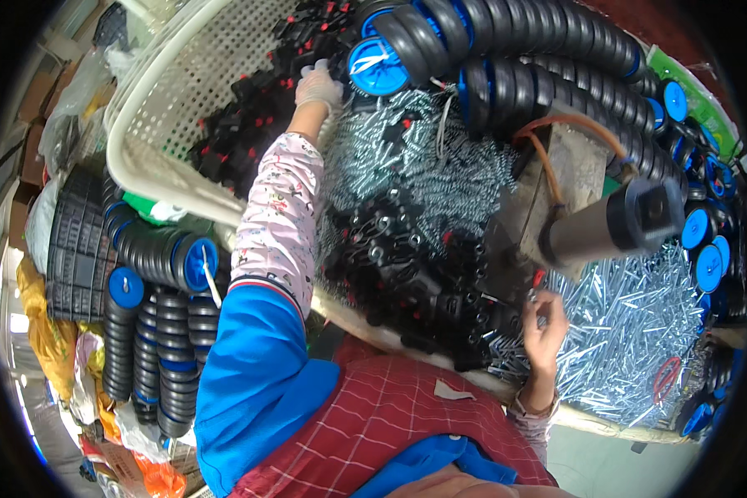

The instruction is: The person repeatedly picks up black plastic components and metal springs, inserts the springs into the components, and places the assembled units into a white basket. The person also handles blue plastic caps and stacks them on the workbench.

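Observation:
My left hand [319, 88], in a thin whitish glove, reaches to the inner edge of a white plastic basket. Its fingers curl against black plastic parts with red pieces [253, 112]; what they grip is hidden. My bare right hand [544, 328] is closed in a pinch beside the metal fixture under a grey cylinder [593, 228]. A small red piece [539, 278] shows just above its fingertips; I cannot make out what they hold. Between my hands lie a heap of black fittings with metal rings [398, 257] and a bed of silvery screws [390, 141].
The white basket [153, 178] stands at the left. Long rows of black wheels with blue hubs [506, 29] lie along the back, and more stacks [170, 357] stand at the left. Long metal pins [622, 332] pile up at the right. An orange hose [552, 170] bends near the cylinder.

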The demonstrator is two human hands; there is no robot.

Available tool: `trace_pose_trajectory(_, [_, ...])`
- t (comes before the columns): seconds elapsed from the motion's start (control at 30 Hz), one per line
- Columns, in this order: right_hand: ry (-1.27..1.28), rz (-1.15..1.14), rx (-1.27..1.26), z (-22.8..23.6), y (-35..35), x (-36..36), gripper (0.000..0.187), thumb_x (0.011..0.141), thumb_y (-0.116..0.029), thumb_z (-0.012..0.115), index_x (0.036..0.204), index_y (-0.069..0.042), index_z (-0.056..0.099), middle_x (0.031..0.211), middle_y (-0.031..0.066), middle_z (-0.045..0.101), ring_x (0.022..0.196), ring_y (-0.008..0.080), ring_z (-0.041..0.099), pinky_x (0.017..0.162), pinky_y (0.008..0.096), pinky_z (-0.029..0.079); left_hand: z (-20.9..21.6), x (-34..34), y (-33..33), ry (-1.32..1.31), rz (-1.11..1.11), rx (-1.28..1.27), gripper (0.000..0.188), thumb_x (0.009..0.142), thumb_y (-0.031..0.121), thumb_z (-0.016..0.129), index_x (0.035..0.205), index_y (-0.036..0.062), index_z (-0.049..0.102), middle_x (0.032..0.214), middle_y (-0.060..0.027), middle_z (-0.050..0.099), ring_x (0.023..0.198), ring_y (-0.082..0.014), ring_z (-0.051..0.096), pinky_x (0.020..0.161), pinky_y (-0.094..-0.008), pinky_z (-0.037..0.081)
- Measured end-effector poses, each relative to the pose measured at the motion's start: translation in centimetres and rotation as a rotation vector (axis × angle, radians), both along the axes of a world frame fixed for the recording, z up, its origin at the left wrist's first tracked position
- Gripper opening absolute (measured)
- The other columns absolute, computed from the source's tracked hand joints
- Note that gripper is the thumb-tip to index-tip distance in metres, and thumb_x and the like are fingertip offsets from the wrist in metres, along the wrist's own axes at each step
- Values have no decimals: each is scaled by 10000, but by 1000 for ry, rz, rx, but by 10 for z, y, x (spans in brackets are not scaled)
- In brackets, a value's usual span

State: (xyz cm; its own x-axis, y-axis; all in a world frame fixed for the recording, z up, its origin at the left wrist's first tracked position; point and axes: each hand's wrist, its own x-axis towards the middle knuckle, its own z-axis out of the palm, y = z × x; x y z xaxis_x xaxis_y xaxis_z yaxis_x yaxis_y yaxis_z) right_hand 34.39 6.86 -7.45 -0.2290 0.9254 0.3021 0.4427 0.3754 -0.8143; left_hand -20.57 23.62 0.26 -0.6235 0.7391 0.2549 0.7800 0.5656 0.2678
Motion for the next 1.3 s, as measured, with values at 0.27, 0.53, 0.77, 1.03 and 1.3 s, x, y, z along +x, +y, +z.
trace_pose_trajectory(0.27, [-23, -66, -120, -14, 2, 7, 217, 821, -53, 744, 1008, -38, 635, 705, 69, 605, 610, 176, 577, 580, 302, 477, 0, -19, 62, 99, 39, -332, 639, 816, 247, 730, 1410, 254, 495, 1396, -204, 495, 1253, -408, 553, 1015, -476, 495])
trace_pose_trajectory(0.53, [-12, 21, 40, 3, 0, -1, 170, 836, -27, 706, 986, -32, 627, 792, 101, 631, 672, 219, 608, 645, 315, 499, -3, -2, 2, -25, 57, 90, 695, 724, 233, 795, 1365, 241, 525, 1299, -213, 527, 1150, -389, 601, 989, -454, 506])
trace_pose_trajectory(0.77, [12, 334, 156, 62, -12, -19, 352, 797, 30, 719, 1145, 8, 671, 963, 139, 631, 812, 254, 618, 757, 308, 494, 43, 146, -156, -851, -570, 721, 614, 783, 128, 715, 1361, 34, 531, 1318, -118, 529, 1202, -230, 548, 1032, -362, 441])
trace_pose_trajectory(1.03, [470, 629, 109, 129, -10, -67, 213, 813, -28, 779, 999, 2, 681, 961, 105, 676, 813, 184, 653, 706, 278, 498, 24, 237, -260, -1738, -1096, 357, 606, 775, 66, 629, 1337, 39, 403, 1407, -178, 489, 1278, -277, 518, 1021, -401, 461])
trace_pose_trajectory(1.3, [28, 873, 559, 151, -1, -121, 275, 783, -92, 746, 1043, -51, 668, 972, 64, 631, 817, 236, 618, 685, 331, 516, 34, 224, -298, -2058, -865, 141, 671, 829, 276, 664, 1398, 29, 407, 1354, -119, 519, 1225, -194, 530, 1039, -364, 434])
